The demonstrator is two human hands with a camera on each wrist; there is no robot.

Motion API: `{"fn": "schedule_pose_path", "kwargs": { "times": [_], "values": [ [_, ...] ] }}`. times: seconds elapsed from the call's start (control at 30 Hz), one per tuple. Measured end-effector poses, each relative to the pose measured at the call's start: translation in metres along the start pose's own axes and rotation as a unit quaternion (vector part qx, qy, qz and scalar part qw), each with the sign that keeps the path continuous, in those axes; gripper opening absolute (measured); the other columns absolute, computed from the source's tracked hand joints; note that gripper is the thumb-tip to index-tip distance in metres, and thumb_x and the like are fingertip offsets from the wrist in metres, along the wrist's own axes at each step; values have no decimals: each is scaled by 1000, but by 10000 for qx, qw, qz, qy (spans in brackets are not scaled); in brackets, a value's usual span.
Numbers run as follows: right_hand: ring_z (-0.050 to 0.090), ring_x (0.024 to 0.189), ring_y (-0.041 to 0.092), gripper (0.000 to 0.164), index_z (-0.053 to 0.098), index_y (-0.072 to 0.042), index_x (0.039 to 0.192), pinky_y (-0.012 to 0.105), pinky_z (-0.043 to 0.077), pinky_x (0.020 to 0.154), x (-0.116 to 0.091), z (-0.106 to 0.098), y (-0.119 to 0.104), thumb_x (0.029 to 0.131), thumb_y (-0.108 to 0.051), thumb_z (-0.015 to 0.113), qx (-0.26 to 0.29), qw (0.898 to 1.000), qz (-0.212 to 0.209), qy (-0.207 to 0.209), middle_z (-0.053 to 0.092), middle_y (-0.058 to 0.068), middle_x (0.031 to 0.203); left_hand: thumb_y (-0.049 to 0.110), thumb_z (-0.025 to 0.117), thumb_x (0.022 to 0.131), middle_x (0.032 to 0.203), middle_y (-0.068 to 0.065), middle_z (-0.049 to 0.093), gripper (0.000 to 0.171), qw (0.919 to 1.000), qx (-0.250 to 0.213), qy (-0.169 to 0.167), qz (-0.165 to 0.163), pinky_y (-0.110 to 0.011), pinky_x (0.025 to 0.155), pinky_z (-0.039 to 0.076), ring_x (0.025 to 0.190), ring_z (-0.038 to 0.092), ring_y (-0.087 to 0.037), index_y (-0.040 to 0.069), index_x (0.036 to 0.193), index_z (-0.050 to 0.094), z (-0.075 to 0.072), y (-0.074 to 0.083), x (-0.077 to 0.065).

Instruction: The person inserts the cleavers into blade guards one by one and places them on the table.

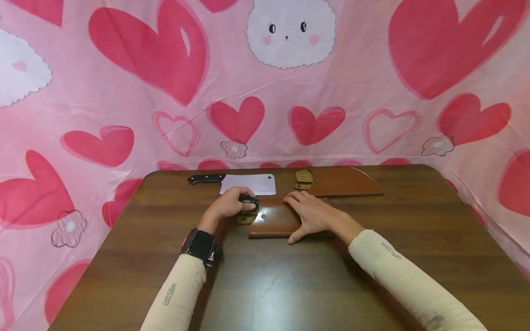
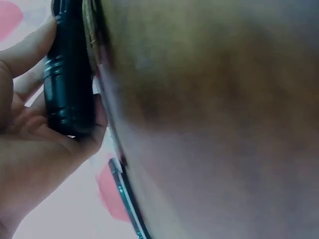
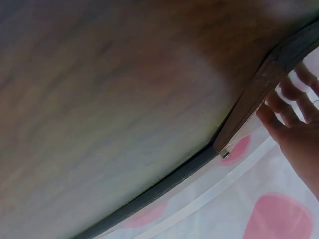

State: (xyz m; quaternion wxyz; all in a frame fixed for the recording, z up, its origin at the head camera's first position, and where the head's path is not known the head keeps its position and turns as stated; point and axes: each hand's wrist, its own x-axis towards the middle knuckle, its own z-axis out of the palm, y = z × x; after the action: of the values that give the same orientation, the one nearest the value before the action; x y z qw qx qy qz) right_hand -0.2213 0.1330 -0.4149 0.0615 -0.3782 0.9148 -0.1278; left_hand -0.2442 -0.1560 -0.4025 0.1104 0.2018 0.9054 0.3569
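Observation:
My left hand (image 1: 229, 202) grips a black knife handle (image 1: 248, 200), seen in the left wrist view as a thick, ringed black handle (image 2: 70, 79). The handle is at the left end of a brown leather sheath (image 1: 273, 220) with pale stitching and an olive snap strap (image 1: 245, 220). No blade shows at this handle. My right hand (image 1: 312, 214) holds the sheath across its width, thumb at the near edge and fingers over the top. In the right wrist view the fingers (image 3: 284, 112) lie along the sheath's side.
A cleaver (image 1: 248, 183) with a black riveted handle lies behind my left hand. Back right lies a second brown sheath (image 1: 345, 180) with an olive strap. All are on a dark wooden table (image 1: 393, 257). A pink heart-patterned cloth (image 1: 281, 87) hangs behind it.

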Motion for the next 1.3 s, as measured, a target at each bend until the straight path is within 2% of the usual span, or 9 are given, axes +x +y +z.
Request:
{"fn": "schedule_pose_path", "kwargs": {
  "times": [0.2,0.3,0.4,0.53,0.67,0.77,0.9,1.13,1.3],
  "values": [
    [40,137,34,108,46,-10,150,56,37,108,-3,-5,6,69,-72,80,386,9992,-27,-70,43,10,151,14,71,95,104,-8,71,24,9990,135,-224,356,-43,94,48,101,63,-25,2,115,71,-7,1,2],
    [38,139,34,99,48,-11,149,58,33,111,-7,-14,14,74,-68,79,652,9979,-1,59,44,10,151,17,68,98,109,-10,71,27,9987,27,-111,493,-46,97,48,107,63,-28,0,118,70,-14,-1,4],
    [38,140,32,95,50,-9,147,57,33,111,-12,-24,22,76,-65,79,853,9960,82,260,46,9,151,19,66,99,115,-12,69,30,9985,-99,240,479,-50,100,46,113,61,-31,-1,122,69,-22,-6,4],
    [40,138,32,94,50,-7,147,56,35,110,-20,-38,36,77,-63,80,886,9944,230,524,49,10,149,21,66,99,120,-14,68,33,9947,-297,919,365,-51,104,43,117,59,-32,0,124,68,-31,-15,5],
    [39,138,34,91,51,-7,146,58,33,110,-28,-48,51,78,-61,80,733,9942,409,680,49,11,148,21,67,99,120,-15,69,32,9863,-367,1591,249,-50,103,44,114,59,-32,1,123,69,-40,-23,5],
    [40,137,33,87,53,-6,144,58,33,111,-33,-52,62,80,-59,80,660,9934,522,782,50,11,146,22,66,100,118,-16,70,31,9822,-351,1831,239,-48,99,46,109,60,-32,0,122,70,-46,-28,5],
    [41,136,35,86,54,-6,143,59,33,110,-37,-55,73,80,-58,80,658,9922,623,855,50,13,146,23,66,101,116,-15,70,30,9817,-288,1868,231,-48,95,47,107,60,-31,1,121,71,-51,-31,9],
    [37,140,39,89,50,-6,147,62,28,112,-37,-53,90,81,-56,81,656,9921,648,848,45,17,151,22,69,98,128,-17,67,36,9843,26,1764,28,-52,105,41,125,56,-33,1,128,67,-55,-35,13],
    [35,141,39,90,46,-6,149,62,29,112,-36,-56,103,81,-53,82,711,9921,681,783,44,17,152,24,71,97,132,-20,64,42,9857,262,1663,-119,-54,108,37,129,53,-36,0,131,65,-62,-43,17]
  ]
}}
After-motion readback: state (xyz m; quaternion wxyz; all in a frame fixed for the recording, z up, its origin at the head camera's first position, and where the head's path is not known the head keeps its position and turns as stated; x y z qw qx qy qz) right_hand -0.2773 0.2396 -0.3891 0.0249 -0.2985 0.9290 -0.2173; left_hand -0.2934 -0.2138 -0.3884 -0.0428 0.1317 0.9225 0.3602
